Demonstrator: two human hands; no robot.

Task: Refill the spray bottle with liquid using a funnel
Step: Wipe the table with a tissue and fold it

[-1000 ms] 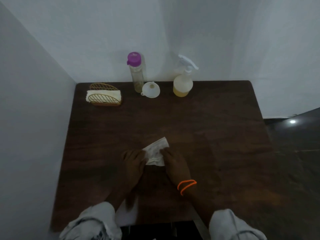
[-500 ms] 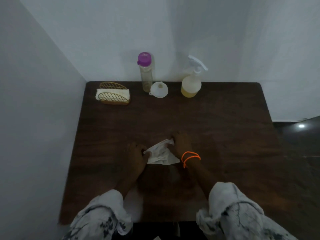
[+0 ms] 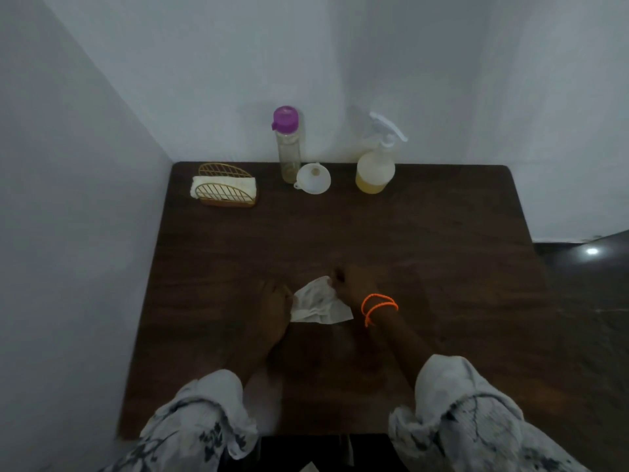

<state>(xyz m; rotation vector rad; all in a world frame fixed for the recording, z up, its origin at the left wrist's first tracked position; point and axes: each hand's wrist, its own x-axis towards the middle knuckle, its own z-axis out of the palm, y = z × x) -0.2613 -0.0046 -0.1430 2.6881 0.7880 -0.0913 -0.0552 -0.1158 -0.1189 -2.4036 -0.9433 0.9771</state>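
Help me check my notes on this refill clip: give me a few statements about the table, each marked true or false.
1. Both hands are on a white tissue near the front of the table. True: the left hand and the right hand each hold an edge of it.
2. The funnel sits in the neck of the spray bottle. False: it lies on the table between the two bottles.
3. The spray bottle holds yellowish liquid. True.
4. The bottle with the purple cap lies on its side. False: it stands upright by the wall.
5. The gold wire holder is at the back left corner. True.
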